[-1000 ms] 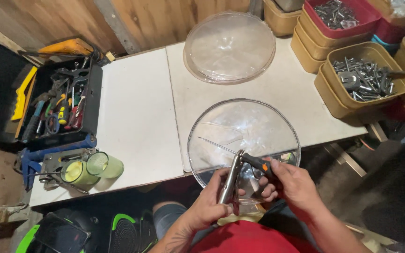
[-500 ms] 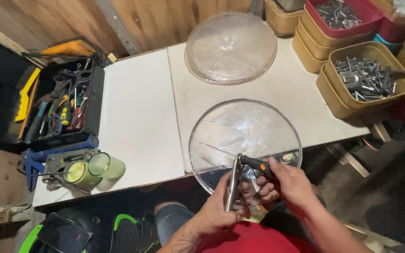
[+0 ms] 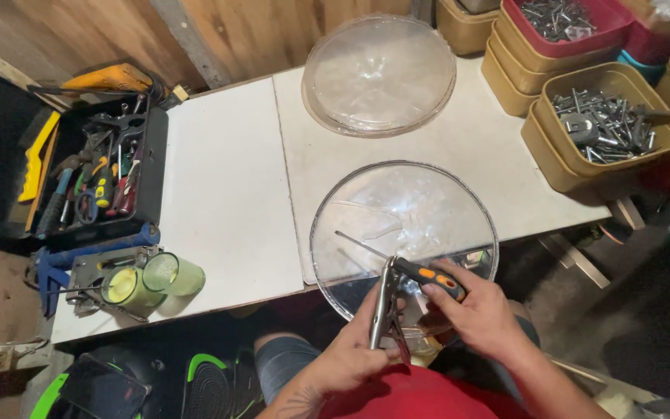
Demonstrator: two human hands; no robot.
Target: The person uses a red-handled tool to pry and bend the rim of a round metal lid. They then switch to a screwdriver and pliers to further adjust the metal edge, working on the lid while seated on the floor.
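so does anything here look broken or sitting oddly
Yes. The near clear round cover shows jagged crack-like lines across its middle and hangs partly past the white table edge, toward the person. The left hand and right hand hold a hand riveter at its rim. The far clear cover lies flat, seemingly intact.

The person wears a red shirt (image 3: 412, 396) that shows just below the two hands. Both forearms are bare, with no sleeves, gloves, rings or watch. The left hand (image 3: 350, 361) has a dark tattoo (image 3: 298, 403) behind its wrist; the right hand (image 3: 482, 314) carries no markings.
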